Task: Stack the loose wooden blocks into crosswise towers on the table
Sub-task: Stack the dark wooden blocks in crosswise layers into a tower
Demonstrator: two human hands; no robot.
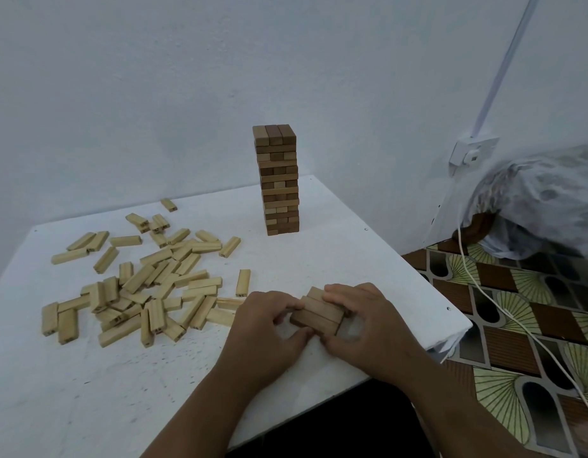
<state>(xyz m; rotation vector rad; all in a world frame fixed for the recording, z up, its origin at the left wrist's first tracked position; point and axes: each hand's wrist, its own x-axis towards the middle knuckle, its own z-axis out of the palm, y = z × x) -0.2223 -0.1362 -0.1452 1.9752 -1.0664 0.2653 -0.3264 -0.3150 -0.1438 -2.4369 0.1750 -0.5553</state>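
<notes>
Item: row of three blocks [319,313], near right of table [88,391], pinched endwise by left hand [269,320] and right hand [362,320]; judged light, rigid, smooth, best squeezed at ends.

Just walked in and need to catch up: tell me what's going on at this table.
A person is building block towers on a white table. One tall tower already stands at the far side. Near the front edge, the left hand and right hand press in from both sides on a low row of blocks, the start of a second tower. A big scatter of loose blocks lies to the left, not yet stacked.
</notes>
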